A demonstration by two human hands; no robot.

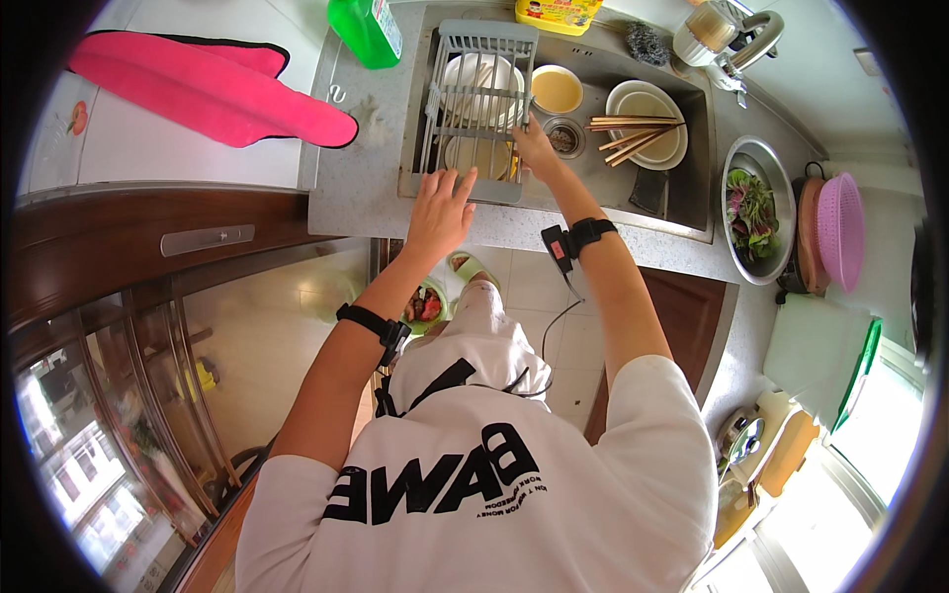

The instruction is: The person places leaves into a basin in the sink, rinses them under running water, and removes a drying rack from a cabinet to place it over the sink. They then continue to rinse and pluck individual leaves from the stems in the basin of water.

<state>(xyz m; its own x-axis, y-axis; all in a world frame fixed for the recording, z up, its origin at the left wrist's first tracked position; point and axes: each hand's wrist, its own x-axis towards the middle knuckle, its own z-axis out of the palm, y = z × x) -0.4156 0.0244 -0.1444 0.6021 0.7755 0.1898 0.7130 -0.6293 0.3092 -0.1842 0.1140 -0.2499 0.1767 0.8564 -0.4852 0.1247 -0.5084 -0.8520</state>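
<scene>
A grey dish rack (498, 190) spans the left part of the steel sink (615, 199). My left hand (442, 211) lies on the rack's front rim with its fingers spread. Along the rack's right side rail, my right hand (535, 152) has its fingers around the edge, partly hidden by the hand itself. Beneath the bars I see white bowls (485, 81) and another bowl (474, 157) with yellowish contents. A bowl of yellowish liquid (557, 90) stands beside the drain (565, 139). Farther right, several chopsticks (639, 136) lie across stacked white bowls (656, 100).
A green bottle (368, 33) and a yellow container (560, 13) stand behind the sink. By the faucet (760, 41) sits a steel scrubber (646, 43). To the right are a metal basin (786, 211) with leafy vegetables and a pink basket (841, 230). A pink cloth (215, 93) lies left.
</scene>
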